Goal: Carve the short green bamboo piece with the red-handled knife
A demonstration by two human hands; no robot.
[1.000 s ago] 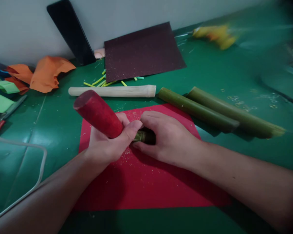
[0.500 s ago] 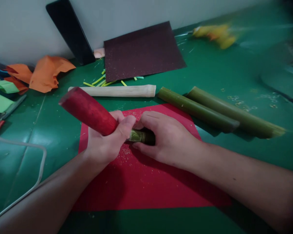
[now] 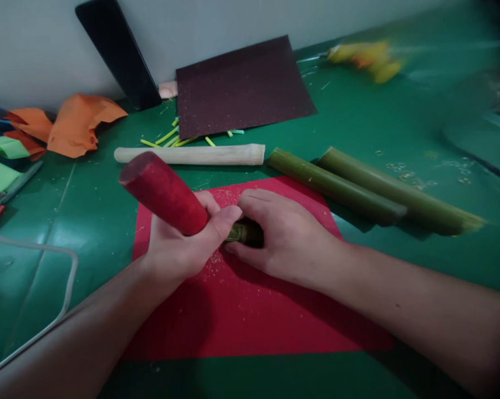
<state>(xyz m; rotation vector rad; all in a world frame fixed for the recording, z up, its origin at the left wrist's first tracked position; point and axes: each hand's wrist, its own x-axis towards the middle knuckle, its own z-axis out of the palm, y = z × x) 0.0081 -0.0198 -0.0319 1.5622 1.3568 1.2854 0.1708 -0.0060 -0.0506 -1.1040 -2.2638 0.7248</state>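
My left hand (image 3: 187, 238) is wrapped round a thick red cylindrical handle (image 3: 164, 194), which tilts up to the left. Whatever the handle carries at its lower end is hidden by my fingers. A short piece of green bamboo (image 3: 244, 233), with pale scraped marks, lies in my right hand (image 3: 287, 238), the thumb below it and the fingers above. My left thumb rests against the bamboo's left end. Beneath both hands is a red sheet (image 3: 241, 310) sprinkled with fine pale shavings.
A pale peeled stick (image 3: 192, 155) lies behind the hands, two green bamboo lengths (image 3: 337, 188) to the right. A dark sheet (image 3: 241, 88), yellow-green strips (image 3: 167, 136), a black phone-like slab (image 3: 119, 52), orange paper (image 3: 77, 124) and a yellow glue gun (image 3: 366, 58) lie around. A white cable (image 3: 73, 271) runs at left.
My left hand and the red handle have shifted slightly right, over the bamboo, and the handle has tipped more upright. My right hand stays almost in place.
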